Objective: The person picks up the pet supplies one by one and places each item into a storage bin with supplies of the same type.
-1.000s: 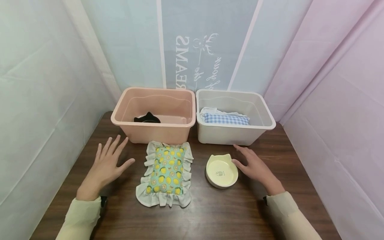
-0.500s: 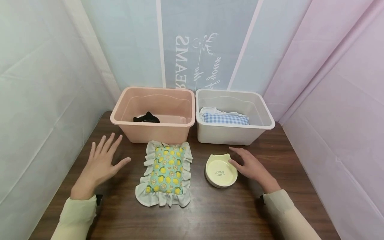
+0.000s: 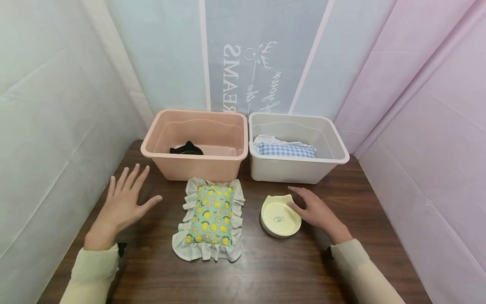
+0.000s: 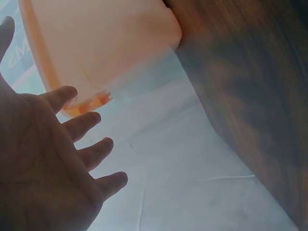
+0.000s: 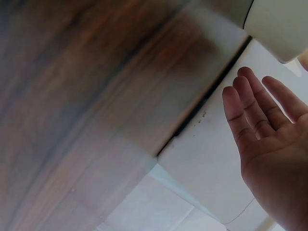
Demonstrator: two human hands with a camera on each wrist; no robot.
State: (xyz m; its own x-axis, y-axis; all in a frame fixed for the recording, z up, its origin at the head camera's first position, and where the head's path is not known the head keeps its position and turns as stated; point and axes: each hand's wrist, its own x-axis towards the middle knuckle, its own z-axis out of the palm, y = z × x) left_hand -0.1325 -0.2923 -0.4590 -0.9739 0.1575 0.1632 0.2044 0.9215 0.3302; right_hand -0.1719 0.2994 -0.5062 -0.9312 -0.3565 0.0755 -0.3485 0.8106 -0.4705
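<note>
**Left fingers fan wide, right thumb hangs at the bowl's rim**

And there's your left hand (image 3: 123, 200), out at the left, fingers straight and splayed, thumb pointing right. It's near the peach-pink, rectangular plastic tub (image 3: 195, 169), apart from it.

Across to your right hand (image 3: 319, 213): fingers stretched forward, held fairly close together, thumb out at the right rim of the pale yellow, round, cat-eared bowl (image 3: 279, 220). Touching or just above? You can't tell from here. That bowl sits upright on the dark brown wood-grain table (image 3: 273, 274), near side of the white, rectangular plastic tub (image 3: 288, 172), its fish print facing up.

Between your hands, left of the bowl, lies the green lemon-print fabric cushion (image 3: 211, 217) with its whitish ruffled border, flat, just in front of the pink tub.

Look farther: a black, glossy, cat-eared dish (image 3: 187, 148) in the pink tub, a blue-and-white checked fabric cushion (image 3: 286, 150) in the white one!
</note>
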